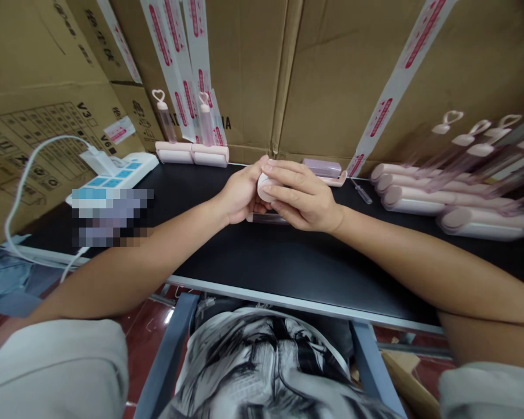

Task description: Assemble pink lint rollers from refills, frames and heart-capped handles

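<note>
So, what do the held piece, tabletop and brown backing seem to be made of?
Held piece: likely plastic with a satin finish; it looks smooth, rounded and pale pink, though partly hidden.
Tabletop: perhaps rubber matting or laminate, I can't tell which; black and even, with a soft sheen.
Brown backing: almost certainly matte cardboard, given its vertical seam and printed lettering.

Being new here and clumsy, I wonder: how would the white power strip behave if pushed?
The power strip would probably slide, not tip, since it lies long and low. Its plugged-in charger and looping cable might tug back.
</note>
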